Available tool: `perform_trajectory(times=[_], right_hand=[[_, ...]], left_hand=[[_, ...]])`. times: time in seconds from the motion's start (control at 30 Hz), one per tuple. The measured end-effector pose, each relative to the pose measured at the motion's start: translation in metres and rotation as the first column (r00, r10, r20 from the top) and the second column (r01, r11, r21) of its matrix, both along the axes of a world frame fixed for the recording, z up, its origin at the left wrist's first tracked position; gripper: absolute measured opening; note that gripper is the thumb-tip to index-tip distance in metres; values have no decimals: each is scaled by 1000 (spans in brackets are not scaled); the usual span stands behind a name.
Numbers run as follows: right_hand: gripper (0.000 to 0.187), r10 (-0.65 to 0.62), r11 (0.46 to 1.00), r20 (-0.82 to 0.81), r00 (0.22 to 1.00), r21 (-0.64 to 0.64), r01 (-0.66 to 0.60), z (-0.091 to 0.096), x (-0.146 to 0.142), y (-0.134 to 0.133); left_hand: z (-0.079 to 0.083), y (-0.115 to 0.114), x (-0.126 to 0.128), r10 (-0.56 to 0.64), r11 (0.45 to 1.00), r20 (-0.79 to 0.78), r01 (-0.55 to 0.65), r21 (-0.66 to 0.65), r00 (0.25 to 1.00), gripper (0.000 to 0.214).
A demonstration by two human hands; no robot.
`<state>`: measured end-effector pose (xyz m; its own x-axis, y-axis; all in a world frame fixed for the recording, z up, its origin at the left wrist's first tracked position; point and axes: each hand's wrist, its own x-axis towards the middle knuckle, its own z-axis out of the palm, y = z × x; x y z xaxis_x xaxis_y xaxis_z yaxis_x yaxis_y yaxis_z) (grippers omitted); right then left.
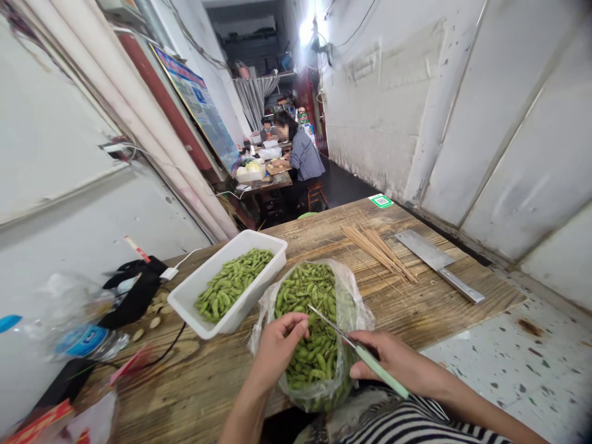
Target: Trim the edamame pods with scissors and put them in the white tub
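My left hand (277,345) reaches into a clear plastic bag (358,311) full of green edamame pods (308,296), fingers curled down among them. My right hand (393,361) grips scissors with pale green handles (370,357); the blades point up and left over the bag. To the left of the bag stands a white rectangular tub (201,290) partly filled with pods (231,280). Bag and tub rest on a wooden table (208,376).
A bundle of bamboo skewers (379,250) and a cleaver (439,265) lie on the table's right side. A water bottle (87,339), a black item and cables sit at the left. A green sticker (380,200) marks the far edge. Another person sits at a distant table (303,157).
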<state>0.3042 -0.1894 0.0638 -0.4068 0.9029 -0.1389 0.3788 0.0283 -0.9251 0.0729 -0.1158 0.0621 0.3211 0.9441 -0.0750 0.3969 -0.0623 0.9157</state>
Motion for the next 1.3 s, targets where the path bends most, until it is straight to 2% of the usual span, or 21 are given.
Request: perform_trajectory(times=[0.23,0.43,0.57,0.63,0.7,0.8,0.87,1.03,1.17,1.23,1.3], right_hand=[[37,-5,1000,90,996,15,4,4,0,1],[37,9,1000,76,997,20,-10,1,0,0],[36,0,1000,39,999,17,0,1,-3,-2],[36,-11,1000,-2,1000,12,11,0,-7,-3],[38,-25,1000,-39,999,1,25,-2,-10,-3],[41,-43,999,-46,998,-9,43,-4,-13,-3],[42,-59,998,-30,998,-1,59,-5,-12,-3],[37,-66,997,10,998,44,66,-3,-5,-1],[37,-22,999,38,999,46,21,-1,-2,1],[39,-19,999,44,999,40,17,-1,-2,1],[38,-24,999,47,999,37,22,0,-3,2]], left_hand=[[0,-2,2,46,999,39,-45,-25,998,26],[-1,-3,3,47,998,63,-45,-41,997,27],[-5,-7,9,152,981,193,-124,-149,969,29],[-7,-9,15,241,959,295,-181,-218,925,31],[-7,-11,22,336,925,416,-213,-314,845,31],[-8,-13,30,445,874,557,-204,-441,701,34],[-9,-12,31,475,862,592,-210,-460,652,35],[-8,-8,27,471,873,563,-271,-404,679,29],[-6,-6,25,434,894,574,-253,-370,695,26],[-5,-6,25,402,909,556,-242,-341,728,26],[-5,-6,24,363,925,489,-244,-291,793,25]])
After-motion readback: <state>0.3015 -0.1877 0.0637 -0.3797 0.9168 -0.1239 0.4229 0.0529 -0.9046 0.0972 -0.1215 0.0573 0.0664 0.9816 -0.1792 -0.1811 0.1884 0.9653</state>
